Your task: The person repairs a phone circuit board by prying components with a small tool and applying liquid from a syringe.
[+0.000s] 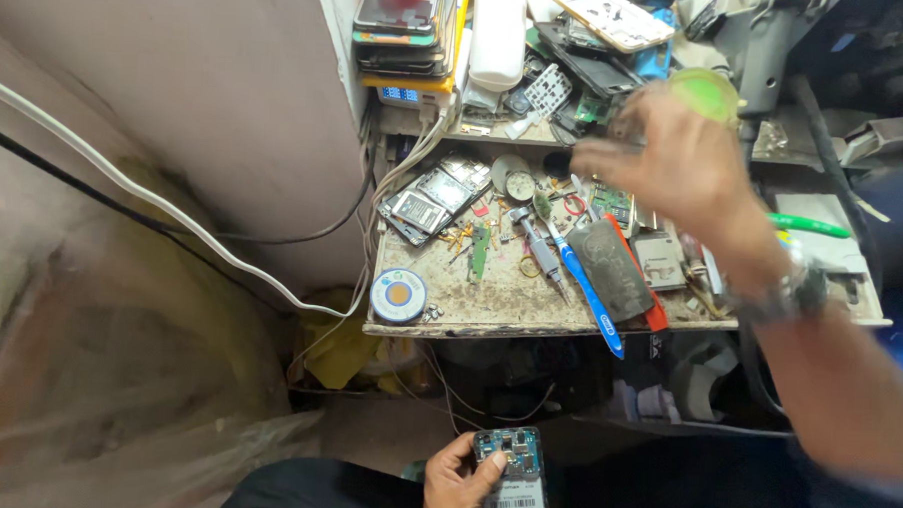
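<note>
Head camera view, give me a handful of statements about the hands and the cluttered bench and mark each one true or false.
1. The left hand holds an opened phone with its back cover off. True.
2. The right hand rests flat on the person's lap. False: it is raised over the workbench, blurred.
3. A blue-handled toothbrush lies on the workbench, its end past the front edge. True.
4. The round solder-wick spool sits at the back right of the workbench. False: it sits near the front left corner.
5. A wristwatch is on the right wrist. True.
6. The stack of phones lies on the floor. False: it stands on the upper shelf beside the wall.
</note>
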